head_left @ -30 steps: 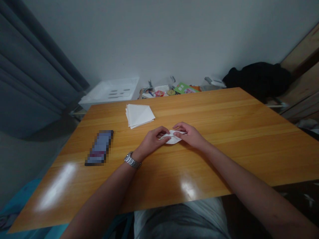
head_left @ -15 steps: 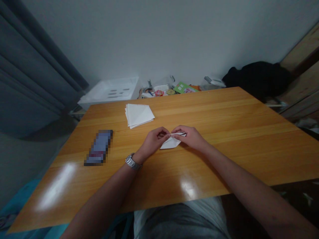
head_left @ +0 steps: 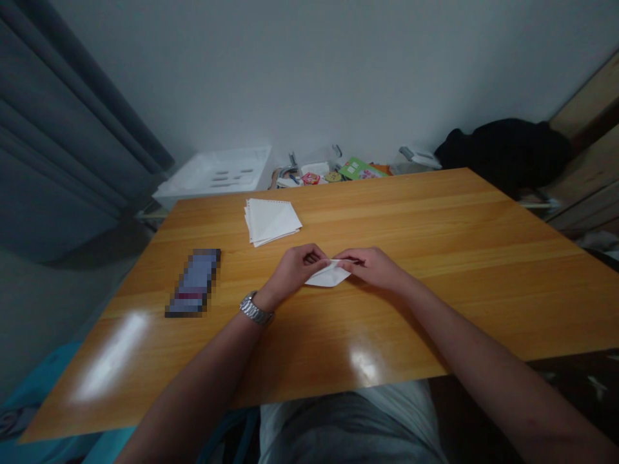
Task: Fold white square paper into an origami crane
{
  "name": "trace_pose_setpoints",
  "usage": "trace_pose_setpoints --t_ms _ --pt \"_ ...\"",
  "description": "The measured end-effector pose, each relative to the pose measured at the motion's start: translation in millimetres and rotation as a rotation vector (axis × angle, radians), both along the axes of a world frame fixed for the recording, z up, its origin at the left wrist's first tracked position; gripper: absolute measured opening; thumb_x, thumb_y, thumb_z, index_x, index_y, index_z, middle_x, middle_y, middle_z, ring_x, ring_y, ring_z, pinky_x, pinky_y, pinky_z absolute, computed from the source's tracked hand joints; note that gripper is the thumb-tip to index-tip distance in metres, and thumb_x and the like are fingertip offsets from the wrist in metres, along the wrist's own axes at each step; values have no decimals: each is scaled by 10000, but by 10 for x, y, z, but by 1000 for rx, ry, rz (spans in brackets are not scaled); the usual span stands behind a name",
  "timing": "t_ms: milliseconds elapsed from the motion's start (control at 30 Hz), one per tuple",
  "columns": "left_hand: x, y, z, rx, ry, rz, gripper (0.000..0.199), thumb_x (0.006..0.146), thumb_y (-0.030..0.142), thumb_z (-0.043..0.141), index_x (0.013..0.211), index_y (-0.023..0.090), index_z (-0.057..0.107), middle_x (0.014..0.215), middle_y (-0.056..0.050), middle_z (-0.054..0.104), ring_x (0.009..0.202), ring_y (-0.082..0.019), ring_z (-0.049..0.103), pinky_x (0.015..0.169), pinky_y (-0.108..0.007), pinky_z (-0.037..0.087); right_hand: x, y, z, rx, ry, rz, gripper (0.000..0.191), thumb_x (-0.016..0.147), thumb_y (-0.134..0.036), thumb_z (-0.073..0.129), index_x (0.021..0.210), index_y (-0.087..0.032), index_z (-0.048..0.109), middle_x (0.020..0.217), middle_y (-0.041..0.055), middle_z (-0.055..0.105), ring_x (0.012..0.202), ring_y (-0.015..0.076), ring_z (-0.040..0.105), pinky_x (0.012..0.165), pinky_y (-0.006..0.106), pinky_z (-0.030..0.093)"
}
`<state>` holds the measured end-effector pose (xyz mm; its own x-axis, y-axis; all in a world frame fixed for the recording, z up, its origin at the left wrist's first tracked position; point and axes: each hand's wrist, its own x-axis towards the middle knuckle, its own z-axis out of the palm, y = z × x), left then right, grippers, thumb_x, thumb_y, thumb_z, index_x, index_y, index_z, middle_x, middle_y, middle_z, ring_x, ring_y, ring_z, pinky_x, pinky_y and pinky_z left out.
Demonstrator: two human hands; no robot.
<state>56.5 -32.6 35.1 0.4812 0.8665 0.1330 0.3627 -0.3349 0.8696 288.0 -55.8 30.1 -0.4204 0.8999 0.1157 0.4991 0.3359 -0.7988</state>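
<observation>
A small folded piece of white paper (head_left: 329, 276) is held between both hands, just above or on the wooden table (head_left: 435, 225). My left hand (head_left: 300, 265) pinches its left side, thumb on the near face and fingers curled behind. On the other side my right hand (head_left: 374, 265) grips the upper right edge, its thumb also lying on the paper. The fingertips behind the sheet are partly hidden. A silver watch (head_left: 255, 308) circles my left wrist.
Farther back on the table lies a stack of white paper sheets (head_left: 272, 221). A blurred-out phone-like device (head_left: 194, 283) rests to the left. Behind the far edge stand a white tray (head_left: 232, 174), a green booklet (head_left: 360, 169) and a black cloth heap (head_left: 503, 154).
The paper has turned slightly and shifted a little left in my fingers. My right thumb has slid along it, and both hands keep their pinch.
</observation>
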Motion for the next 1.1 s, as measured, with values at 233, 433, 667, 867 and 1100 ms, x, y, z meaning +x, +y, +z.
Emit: trace_pose_setpoints --t_ms 233,433,667,867,1100 --pt "52 -23 -17 -46 -58 6 239 861 375 716 901 140 698 847 -51 731 737 -135 660 641 -219 509 -41 -13 -2 -6 46 -44 282 936 -393 575 949 -187 767 925 43 777 842 196 692 753 280 479" --pt "-12 18 -86 -159 -81 -99 198 872 312 697 957 133 702 909 -64 744 809 -143 681 740 -243 539 75 68 -89 1 113 -64 288 919 -406 587 946 -179 762 954 69 770 859 215 684 778 313 492" --pt "-56 63 -130 -121 -32 -90 185 881 318 698 908 136 719 849 -57 752 750 -135 675 680 -219 516 57 49 -60 -43 108 -19 259 900 -374 602 960 -167 745 947 68 757 849 209 675 767 306 492" --pt "-62 45 -87 -49 43 -76 169 879 311 700 898 149 745 828 -47 764 738 -147 694 654 -216 510 22 -19 28 -75 34 31 295 889 -421 641 1021 -176 741 977 62 760 854 215 680 740 293 482" --pt "-23 -16 -50 -42 82 -94 163 881 299 689 912 160 768 843 -43 770 737 -153 695 656 -224 507 18 -26 49 -42 -5 40 269 897 -406 640 1010 -190 754 962 55 767 834 204 679 710 273 459"
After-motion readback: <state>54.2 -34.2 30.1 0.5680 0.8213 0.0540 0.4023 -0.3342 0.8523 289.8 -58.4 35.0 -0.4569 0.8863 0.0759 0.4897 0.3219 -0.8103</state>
